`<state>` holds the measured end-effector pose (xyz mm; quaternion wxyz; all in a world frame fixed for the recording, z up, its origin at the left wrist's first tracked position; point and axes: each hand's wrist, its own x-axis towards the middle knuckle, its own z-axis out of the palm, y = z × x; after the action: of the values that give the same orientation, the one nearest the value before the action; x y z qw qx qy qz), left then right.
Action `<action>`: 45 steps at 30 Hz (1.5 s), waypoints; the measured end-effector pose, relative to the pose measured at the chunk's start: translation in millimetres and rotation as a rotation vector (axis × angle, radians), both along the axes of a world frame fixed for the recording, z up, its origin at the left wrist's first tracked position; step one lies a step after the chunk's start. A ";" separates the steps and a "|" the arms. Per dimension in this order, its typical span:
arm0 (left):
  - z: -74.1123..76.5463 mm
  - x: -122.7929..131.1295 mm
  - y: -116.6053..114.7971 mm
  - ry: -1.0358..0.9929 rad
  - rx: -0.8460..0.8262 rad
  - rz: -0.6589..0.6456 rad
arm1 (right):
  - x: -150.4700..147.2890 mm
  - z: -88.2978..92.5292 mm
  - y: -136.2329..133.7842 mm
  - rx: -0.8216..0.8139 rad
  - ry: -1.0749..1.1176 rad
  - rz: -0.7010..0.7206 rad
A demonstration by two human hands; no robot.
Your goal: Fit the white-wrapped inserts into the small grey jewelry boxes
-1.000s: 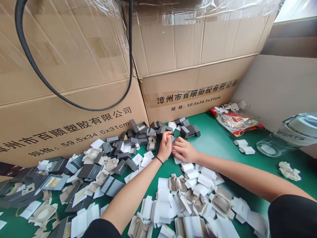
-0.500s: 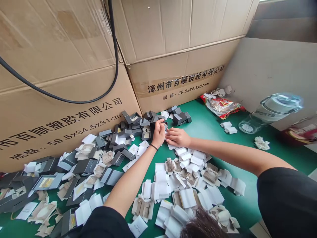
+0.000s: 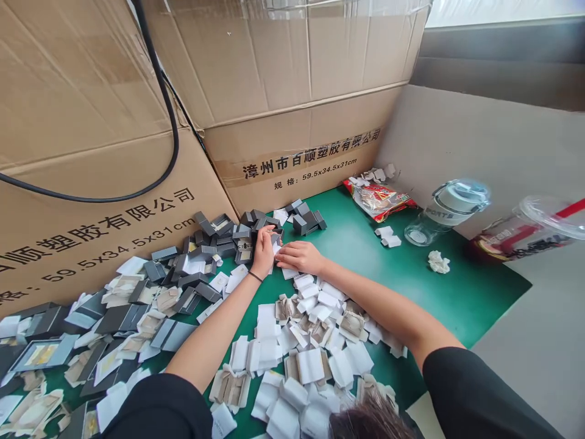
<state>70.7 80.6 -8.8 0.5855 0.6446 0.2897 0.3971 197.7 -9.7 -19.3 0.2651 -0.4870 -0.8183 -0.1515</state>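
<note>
Near the middle of the green table, my left hand is closed on a small dark box with something white at it, mostly hidden by the fingers. Right beside it, my right hand has its fingertips pressed together at the white piece. Dark grey small boxes lie piled just behind and left of my left hand. Folded white paper inserts are heaped in front of my hands, between the forearms.
Large cardboard cartons stand along the back, with a black cable hanging before them. Toward the right are a red snack bag, a clear bottle, crumpled tissue and a plastic drink cup.
The view has shifted to the right, so the cartons and boxes appear further left and the drink cup shows more. Both hands stay together at the same spot by the dark boxes.
</note>
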 end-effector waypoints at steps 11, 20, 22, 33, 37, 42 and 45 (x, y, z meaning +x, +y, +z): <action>2.1 2.5 -2.2 -0.068 -0.099 0.065 | -3.5 -1.0 5.8 -0.054 0.092 0.055; 14.8 10.8 -17.2 -0.002 -0.068 0.127 | -9.2 5.1 -5.5 -0.287 0.488 -0.085; 16.7 11.7 -19.3 0.023 -0.050 0.131 | -10.2 5.3 -7.8 -0.295 0.518 -0.144; 14.7 12.4 -25.9 0.043 -0.002 0.152 | -8.9 9.7 -11.0 -0.353 0.502 -0.244; 11.2 12.3 -26.3 0.051 0.033 0.145 | -7.7 12.3 -15.1 -0.357 0.435 -0.242; 11.7 10.6 -25.2 0.082 0.064 0.100 | -7.3 14.5 -17.3 -0.340 0.376 -0.273; 12.2 8.1 -22.9 0.110 0.093 0.056 | -7.3 15.3 -16.3 -0.329 0.355 -0.288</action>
<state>78.7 57.6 3.4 0.5270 0.6834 0.3207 0.3905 190.5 -26.0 -4.0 0.2976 -0.6537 -0.6949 0.0350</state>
